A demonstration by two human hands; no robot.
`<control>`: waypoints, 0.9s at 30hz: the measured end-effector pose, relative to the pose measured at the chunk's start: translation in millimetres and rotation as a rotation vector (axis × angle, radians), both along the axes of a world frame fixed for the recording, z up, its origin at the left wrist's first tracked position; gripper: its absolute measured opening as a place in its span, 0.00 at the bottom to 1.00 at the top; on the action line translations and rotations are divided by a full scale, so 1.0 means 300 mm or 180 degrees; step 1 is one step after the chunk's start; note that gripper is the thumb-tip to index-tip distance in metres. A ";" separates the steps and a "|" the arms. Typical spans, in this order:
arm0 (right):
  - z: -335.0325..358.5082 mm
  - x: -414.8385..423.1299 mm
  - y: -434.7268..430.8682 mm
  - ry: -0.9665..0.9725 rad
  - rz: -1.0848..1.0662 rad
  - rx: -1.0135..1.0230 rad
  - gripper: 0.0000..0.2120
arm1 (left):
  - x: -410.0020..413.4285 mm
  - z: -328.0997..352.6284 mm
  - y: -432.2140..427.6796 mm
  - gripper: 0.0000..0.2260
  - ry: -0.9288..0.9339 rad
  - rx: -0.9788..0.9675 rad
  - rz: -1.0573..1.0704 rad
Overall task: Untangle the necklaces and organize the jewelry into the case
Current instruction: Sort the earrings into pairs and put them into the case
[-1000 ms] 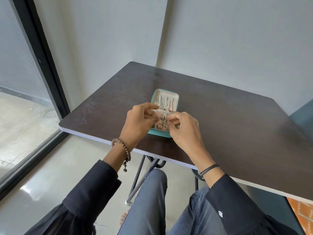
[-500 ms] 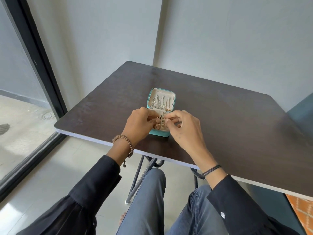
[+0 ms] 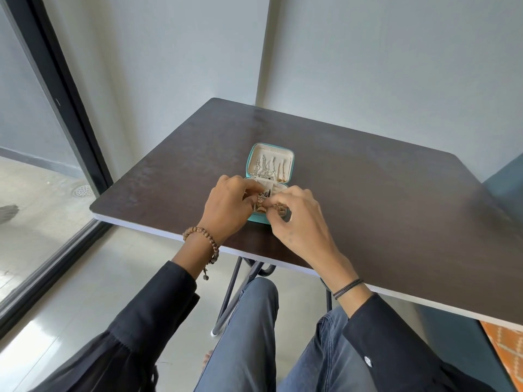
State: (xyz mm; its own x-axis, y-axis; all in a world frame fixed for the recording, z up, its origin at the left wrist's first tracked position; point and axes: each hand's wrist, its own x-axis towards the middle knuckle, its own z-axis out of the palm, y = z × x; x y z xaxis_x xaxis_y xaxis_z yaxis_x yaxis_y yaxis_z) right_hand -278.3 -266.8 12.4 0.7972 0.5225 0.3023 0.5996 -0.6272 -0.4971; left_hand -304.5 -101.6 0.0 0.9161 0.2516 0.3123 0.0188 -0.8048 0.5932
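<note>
We begin with the dark table (image 3: 368, 199), which fills the middle of the view and bears only one task thing that we can see. This is the small teal case (image 3: 292, 165), lying near the table's front edge, straight ahead of the person. The two hands meet over its near half. The left hand (image 3: 227, 206), with a beaded bracelet (image 3: 202, 236) at its wrist, has its fingers curled in toward the case. Their tips are hidden, so we cannot tell whether they grasp jewelry, steady a wall or hold nothing. The right hand (image 3: 301, 222) pinches a small gold-coloured piece (image 3: 264, 208) between thumb and forefinger, low over the front compartments. The case lies open, its long axis running away from the person toward the wall (image 3: 396, 66), with the far end leaning slightly right. The lid (image 3: 271, 154) is the farther half and the compartment tray (image 3: 280, 188) the nearer, with the fold crosswise between them. In the lid the necklaces (image 3: 266, 168) lie as separate strands, roughly along that axis, and we see no knot among them. We judge the task far along: the untangling looks done and no loose jewelry shows on the table. What is left seems to be seating this piece in a compartment and perhaps closing the case.
</note>
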 end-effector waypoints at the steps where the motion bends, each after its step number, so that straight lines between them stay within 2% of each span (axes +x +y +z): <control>1: -0.003 -0.003 0.001 -0.0027 -0.0036 0.0064 0.09 | -0.006 0.002 -0.001 0.11 -0.0046 -0.0050 0.0032; 6: -0.011 -0.004 -0.001 -0.0022 -0.0028 0.0077 0.10 | -0.023 0.007 0.004 0.12 -0.0088 -0.0292 0.0070; 16: -0.015 0.040 -0.039 0.0066 -0.0448 0.0534 0.08 | -0.037 0.003 0.019 0.11 -0.0125 -0.0480 0.0386; 18: -0.014 0.046 -0.041 0.0252 -0.0515 0.0640 0.09 | -0.042 0.001 0.022 0.16 -0.0050 -0.0517 0.0343; 22: -0.018 0.049 -0.042 0.0827 -0.0574 0.0853 0.11 | -0.032 -0.018 0.030 0.36 0.0544 -0.1420 -0.0006; 24: -0.024 0.049 -0.038 0.0995 -0.0560 0.0923 0.12 | -0.027 -0.030 0.033 0.46 0.0764 -0.1304 -0.0128; 27: -0.029 0.052 -0.028 0.1219 -0.0532 0.1021 0.13 | -0.011 -0.041 0.032 0.46 0.0845 -0.1126 -0.0292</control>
